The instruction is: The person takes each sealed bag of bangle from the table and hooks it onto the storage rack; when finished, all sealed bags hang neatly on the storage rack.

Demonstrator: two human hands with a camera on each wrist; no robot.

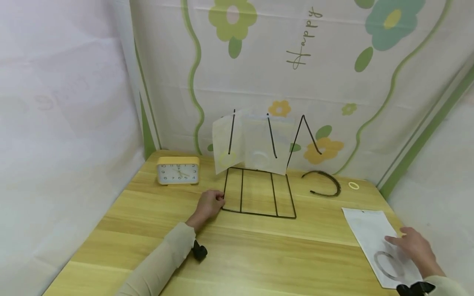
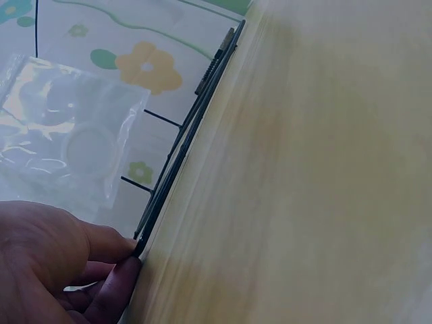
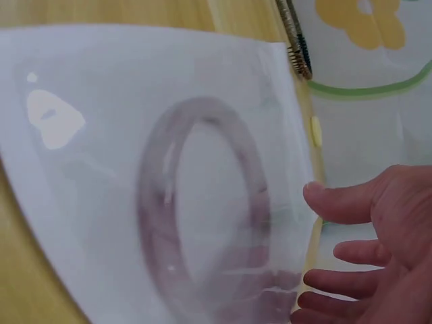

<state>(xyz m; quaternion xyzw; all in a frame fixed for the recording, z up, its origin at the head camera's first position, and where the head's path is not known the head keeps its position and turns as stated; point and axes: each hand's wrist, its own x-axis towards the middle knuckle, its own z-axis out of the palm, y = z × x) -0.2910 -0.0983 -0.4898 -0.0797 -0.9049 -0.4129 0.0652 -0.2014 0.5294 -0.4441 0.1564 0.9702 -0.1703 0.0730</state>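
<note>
My left hand (image 1: 210,204) pinches the front left corner of a black wire rack (image 1: 259,214) between thumb and fingers, its base flat on the wooden table. Two clear packets, one on the left (image 1: 224,142) and one on the right (image 1: 264,142), hang on the rack's slanted prongs, each with a faint ring inside. Over at the right, my right hand (image 1: 414,246) is above the edge of a flat white-backed packet (image 1: 364,228). A purplish bangle (image 3: 155,216) shows through that packet's clear front. In the right wrist view the thumb and fingers are spread beside the packet's edge.
A yellow alarm clock (image 1: 178,170) stands at the back left of the table (image 1: 259,263). Right of the rack lie a dark coiled headband (image 1: 336,185) and a small pale yellow ring (image 1: 353,186). Flower-printed cloth (image 1: 259,74) walls in the back and sides.
</note>
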